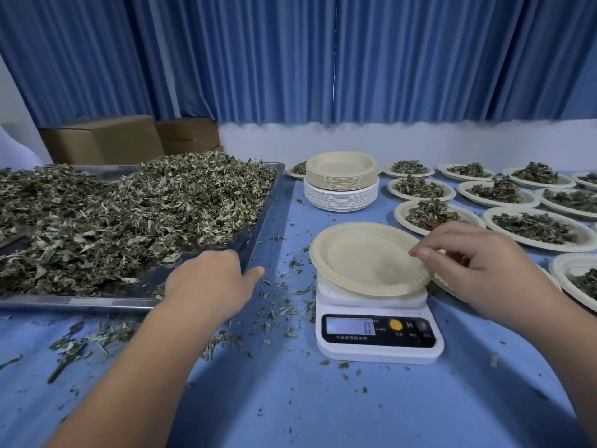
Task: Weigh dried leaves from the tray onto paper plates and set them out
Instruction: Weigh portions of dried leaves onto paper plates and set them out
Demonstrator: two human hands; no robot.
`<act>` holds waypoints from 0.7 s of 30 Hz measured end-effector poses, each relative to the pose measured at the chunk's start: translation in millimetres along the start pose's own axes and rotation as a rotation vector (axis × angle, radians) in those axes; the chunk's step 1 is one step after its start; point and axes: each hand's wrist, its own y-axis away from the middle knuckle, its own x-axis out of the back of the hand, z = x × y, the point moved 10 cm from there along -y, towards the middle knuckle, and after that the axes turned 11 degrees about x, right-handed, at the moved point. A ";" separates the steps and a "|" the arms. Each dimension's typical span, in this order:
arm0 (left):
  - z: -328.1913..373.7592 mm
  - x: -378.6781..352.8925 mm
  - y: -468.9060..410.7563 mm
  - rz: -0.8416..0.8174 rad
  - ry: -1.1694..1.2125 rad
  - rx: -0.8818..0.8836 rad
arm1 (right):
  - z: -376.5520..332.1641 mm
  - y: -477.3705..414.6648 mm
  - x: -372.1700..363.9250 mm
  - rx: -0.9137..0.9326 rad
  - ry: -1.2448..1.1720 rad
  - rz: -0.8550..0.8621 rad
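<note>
A metal tray [258,234] at the left holds a big heap of dried leaves [122,215]. A white digital scale [378,337] stands in the middle, its display reading 0. An empty cream paper plate [361,257] lies on the scale. My right hand [478,270] pinches the plate's right rim between thumb and fingers. My left hand [210,282] reaches over the tray's near right corner, fingers relaxed and holding nothing.
A stack of empty paper plates [340,181] stands behind the scale. Several plates with portions of leaves [536,227] cover the right side of the blue table [323,409]. Loose leaf bits lie scattered around the scale. Cardboard boxes [106,140] and a blue curtain stand behind.
</note>
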 end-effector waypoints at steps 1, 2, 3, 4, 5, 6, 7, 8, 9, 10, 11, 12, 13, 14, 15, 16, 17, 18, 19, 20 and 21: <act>-1.5 1.2 -2.0 0.011 0.020 0.002 | 0.7 0.1 0.5 -0.001 0.004 0.004; -3.6 2.2 -4.0 0.021 0.042 0.005 | 1.7 0.1 0.8 -0.004 0.007 0.008; -5.6 3.6 -5.9 0.028 0.068 0.008 | 2.7 0.1 1.1 -0.006 0.009 0.010; -7.7 4.9 -7.5 0.033 0.100 0.010 | 3.8 0.1 1.1 -0.009 0.012 0.012; -9.3 6.3 -9.7 0.035 0.136 0.008 | 5.0 0.3 1.1 -0.012 0.014 0.013; -10.5 7.5 -11.8 0.031 0.176 0.003 | 6.4 0.6 1.1 -0.016 0.016 0.013; -11.7 8.8 -13.8 0.021 0.216 -0.003 | 7.6 0.8 1.1 -0.020 0.016 0.015; -12.9 10.1 -15.6 0.009 0.257 -0.007 | 8.8 1.2 1.3 -0.024 0.013 0.018; -15.4 11.9 -17.4 0.003 0.304 -0.005 | 10.1 1.6 1.7 -0.028 0.009 0.024; -19.5 14.2 -19.5 0.009 0.359 0.008 | 11.3 1.8 2.5 -0.033 0.004 0.034; -24.8 17.3 -21.5 0.027 0.415 0.027 | 12.1 2.0 3.7 -0.037 0.001 0.044; -30.2 20.5 -23.3 0.054 0.464 0.042 | 12.2 1.9 5.0 -0.038 -0.001 0.055; -34.2 23.5 -24.5 0.082 0.496 0.046 | 12.1 2.0 6.2 -0.037 -0.004 0.064; -36.2 25.7 -24.9 0.105 0.514 0.042 | 12.0 2.0 7.2 -0.037 -0.006 0.072; -36.9 27.4 -24.8 0.121 0.524 0.034 | 11.8 2.1 7.9 -0.038 -0.007 0.077; -37.4 28.6 -24.5 0.131 0.533 0.032 | 12.0 2.1 8.2 -0.039 -0.008 0.079; -38.6 29.9 -24.3 0.141 0.544 0.037 | 12.3 2.1 8.4 -0.042 -0.010 0.080; -40.3 31.3 -24.4 0.156 0.553 0.044 | 13.0 2.1 8.4 -0.046 -0.012 0.082; -42.3 33.2 -24.7 0.179 0.553 0.050 | 13.9 2.1 8.7 -0.049 -0.014 0.083; -44.3 35.3 -25.2 0.208 0.542 0.052 | 14.8 2.3 9.1 -0.051 -0.015 0.084; -46.2 37.3 -25.3 0.236 0.523 0.054 | 15.6 2.4 9.6 -0.053 -0.014 0.085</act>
